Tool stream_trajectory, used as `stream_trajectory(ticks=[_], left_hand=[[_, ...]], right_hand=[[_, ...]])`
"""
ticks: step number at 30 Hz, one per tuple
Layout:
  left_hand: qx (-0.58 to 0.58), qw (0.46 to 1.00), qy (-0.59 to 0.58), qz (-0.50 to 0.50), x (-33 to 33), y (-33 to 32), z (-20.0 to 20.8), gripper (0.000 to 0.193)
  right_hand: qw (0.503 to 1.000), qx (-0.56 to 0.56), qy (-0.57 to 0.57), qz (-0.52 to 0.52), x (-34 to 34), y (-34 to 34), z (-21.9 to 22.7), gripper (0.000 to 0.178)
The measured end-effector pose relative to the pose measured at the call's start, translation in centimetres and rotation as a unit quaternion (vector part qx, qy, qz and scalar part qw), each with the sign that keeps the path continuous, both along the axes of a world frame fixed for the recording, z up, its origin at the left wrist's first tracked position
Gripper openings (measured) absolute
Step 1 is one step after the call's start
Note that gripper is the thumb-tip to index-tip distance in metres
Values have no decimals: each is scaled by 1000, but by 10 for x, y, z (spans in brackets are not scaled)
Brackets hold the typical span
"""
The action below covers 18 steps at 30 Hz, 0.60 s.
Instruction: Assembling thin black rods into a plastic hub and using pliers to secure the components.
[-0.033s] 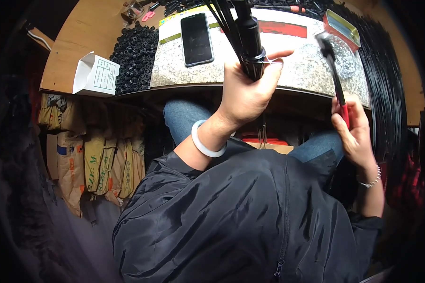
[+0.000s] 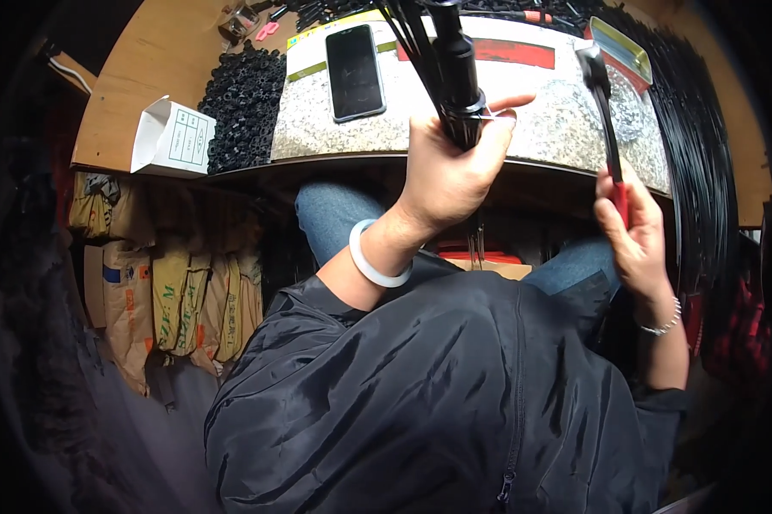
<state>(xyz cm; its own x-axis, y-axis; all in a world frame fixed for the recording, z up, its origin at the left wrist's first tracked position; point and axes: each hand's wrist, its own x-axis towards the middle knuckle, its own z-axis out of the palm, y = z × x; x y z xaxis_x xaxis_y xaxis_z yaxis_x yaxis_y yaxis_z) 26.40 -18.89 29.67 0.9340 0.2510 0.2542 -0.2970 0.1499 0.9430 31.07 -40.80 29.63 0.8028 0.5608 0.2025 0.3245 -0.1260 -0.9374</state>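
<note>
My left hand (image 2: 448, 171) is wrapped around what looks like a black umbrella frame (image 2: 457, 73), a ridged tube with thin black ribs bunched beside it. Slender rods hang below the fist. At the collar, a small shiny sliver (image 2: 490, 115) shows by the thumb; its kind cannot be made out. The forefinger points out to the right. A hammer (image 2: 609, 141) with a red grip, black shaft and silver head stands nearly upright in my closed right hand (image 2: 636, 224). Its head is above the table's right part, apart from the frame.
On the table lie a phone (image 2: 355, 73), a red strip (image 2: 514, 53), a heap of small black tubular parts (image 2: 247, 107) and an opened white box (image 2: 173, 137). Back right is an open tin (image 2: 621, 56); long black rods (image 2: 703, 154) drape over the right edge. Paper sacks (image 2: 129, 300) stand below left.
My right hand has shifted slightly left and up, and the hammer is more upright, its head a little higher. My left hand and the umbrella frame are almost unmoved.
</note>
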Motion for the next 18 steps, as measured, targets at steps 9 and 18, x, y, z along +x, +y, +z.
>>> stream_trajectory(ticks=[9,18], left_hand=[[64,991,-117,-13,1,-14,-14,32],[166,978,-121,-33,-2,-5,-9,38]], right_hand=[[972,155,-176,-24,-7,87,8,22],[975,171,-139,18,-10,81,15,17]])
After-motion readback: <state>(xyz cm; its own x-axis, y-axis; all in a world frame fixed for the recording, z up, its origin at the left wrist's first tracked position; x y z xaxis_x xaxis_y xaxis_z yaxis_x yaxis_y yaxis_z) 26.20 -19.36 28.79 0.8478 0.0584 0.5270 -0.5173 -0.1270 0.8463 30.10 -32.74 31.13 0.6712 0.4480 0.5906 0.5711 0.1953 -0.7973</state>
